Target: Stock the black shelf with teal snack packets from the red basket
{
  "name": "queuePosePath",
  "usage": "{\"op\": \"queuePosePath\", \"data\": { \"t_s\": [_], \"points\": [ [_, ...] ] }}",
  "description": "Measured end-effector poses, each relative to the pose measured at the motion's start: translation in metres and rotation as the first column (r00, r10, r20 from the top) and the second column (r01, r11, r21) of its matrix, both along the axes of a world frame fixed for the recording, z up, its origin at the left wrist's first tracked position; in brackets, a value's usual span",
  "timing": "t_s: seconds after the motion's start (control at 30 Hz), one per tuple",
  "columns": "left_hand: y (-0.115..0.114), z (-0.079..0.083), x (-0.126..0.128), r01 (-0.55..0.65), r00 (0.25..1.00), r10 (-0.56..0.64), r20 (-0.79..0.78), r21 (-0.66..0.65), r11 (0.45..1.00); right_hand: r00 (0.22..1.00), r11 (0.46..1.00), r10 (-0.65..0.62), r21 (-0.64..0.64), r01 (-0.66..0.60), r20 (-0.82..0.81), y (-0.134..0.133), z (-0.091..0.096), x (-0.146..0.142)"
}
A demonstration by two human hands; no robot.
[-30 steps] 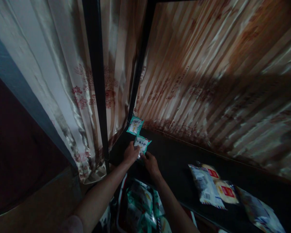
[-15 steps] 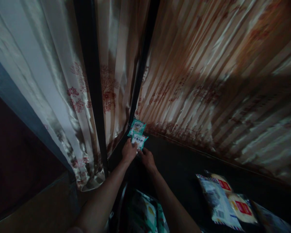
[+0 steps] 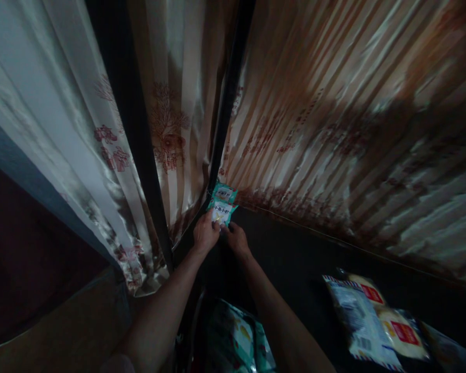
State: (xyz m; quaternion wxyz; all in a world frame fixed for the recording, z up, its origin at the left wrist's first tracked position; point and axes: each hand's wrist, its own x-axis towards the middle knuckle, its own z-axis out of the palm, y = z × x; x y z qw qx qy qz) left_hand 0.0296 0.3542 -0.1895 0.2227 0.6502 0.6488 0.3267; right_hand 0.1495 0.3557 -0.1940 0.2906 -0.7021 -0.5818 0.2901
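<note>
Both of my hands reach into the far left corner of a dark shelf. My left hand pinches the lower left edge of a small teal and white snack packet. My right hand grips the same packet at its lower right. This packet partly covers a second teal packet that leans in the corner against a black post.
Striped satin curtains hang behind and left of the shelf. Clear bags with red labels lie on the shelf at the right. Below my arms is a heap of teal packets. A second black post stands left.
My hands have carried the front packet up and back into the corner, so it now overlaps the rear packet. The view has tilted slightly.
</note>
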Motion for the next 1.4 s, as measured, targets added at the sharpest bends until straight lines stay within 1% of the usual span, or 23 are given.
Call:
{"op": "queuePosePath", "data": {
  "t_s": [0.1, 0.3, 0.47, 0.63, 0.73, 0.93, 1.1, 1.2, 1.3, 1.4],
  "points": [
    [0.003, -0.003, -0.001, 0.01, 1.0, -0.011, 0.019, 0.052, 0.999, 1.0, 1.0, 0.008, 0.011, -0.008, -0.015, 0.005, -0.002, 0.001],
    [0.011, -0.005, -0.003, 0.035, 0.998, -0.04, 0.05, 0.104, 0.994, 0.997, 0.999, 0.02, 0.041, -0.017, -0.072, 0.016, -0.001, -0.002],
    [0.018, -0.016, -0.004, 0.079, 0.995, -0.085, 0.052, 0.11, 0.991, 1.0, 0.998, 0.015, 0.064, -0.015, -0.01, 0.023, -0.004, -0.005],
    [0.023, -0.026, -0.003, 0.075, 0.996, -0.078, 0.034, 0.095, 0.993, 0.999, 0.998, 0.015, 0.06, -0.018, 0.046, 0.028, -0.009, -0.005],
    [0.025, -0.027, -0.002, 0.069, 0.997, -0.071, 0.022, 0.087, 0.994, 0.997, 0.998, -0.014, 0.056, 0.009, 0.074, 0.031, -0.008, -0.006],
    [0.027, -0.026, -0.001, 0.08, 0.996, -0.082, 0.028, 0.075, 0.994, 0.995, 0.999, -0.051, 0.006, 0.051, 0.089, 0.034, -0.008, -0.008],
    [0.025, -0.024, -0.001, 0.067, 0.998, -0.067, 0.005, 0.046, 0.997, 0.994, 0.994, -0.101, 0.05, 0.099, 0.045, 0.035, -0.008, -0.013],
    [0.025, -0.024, -0.001, 0.066, 0.998, -0.066, -0.002, 0.028, 0.997, 0.99, 0.992, -0.122, 0.036, 0.12, 0.064, 0.035, -0.006, -0.016],
    [0.026, -0.025, -0.003, 0.075, 0.997, -0.075, -0.004, 0.021, 0.997, 0.989, 0.994, -0.112, 0.028, 0.11, 0.099, 0.033, -0.006, -0.019],
    [0.025, -0.028, -0.004, 0.083, 0.997, -0.083, -0.006, 0.031, 0.996, 0.989, 0.99, -0.124, 0.071, 0.118, 0.085, 0.03, -0.009, -0.021]
  ]
}}
